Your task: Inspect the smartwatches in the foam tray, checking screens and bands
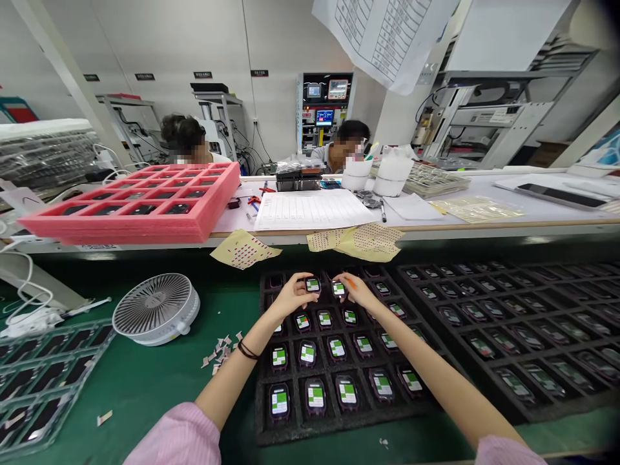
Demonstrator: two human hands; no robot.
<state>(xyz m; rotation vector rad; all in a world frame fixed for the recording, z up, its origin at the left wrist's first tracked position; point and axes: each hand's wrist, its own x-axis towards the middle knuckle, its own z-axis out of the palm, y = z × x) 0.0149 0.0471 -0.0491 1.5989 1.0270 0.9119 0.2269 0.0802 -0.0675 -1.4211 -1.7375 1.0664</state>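
Note:
My left hand [290, 298] is over the far rows of a black foam tray [290, 431]. Its thumb and fingers are closed around the edges of a small watch-like device [312, 284] with a lit white and green screen. Just to the right, my right hand [359, 290] pinches a second device [338, 289], also lit. A thin orange item shows at the right fingers; its kind I cannot make out. Several similar devices with lit screens, such as a near one [316, 396], sit in the tray's compartments below both hands.
Another black tray [436, 352] of devices lies at the right. Left are a grey fan [155, 303], small loose pieces [223, 352] and a clear plastic tray [72, 400]. Above, a shelf holds a pink foam tray [194, 223] and paper sheets [310, 210]. Two people sit beyond.

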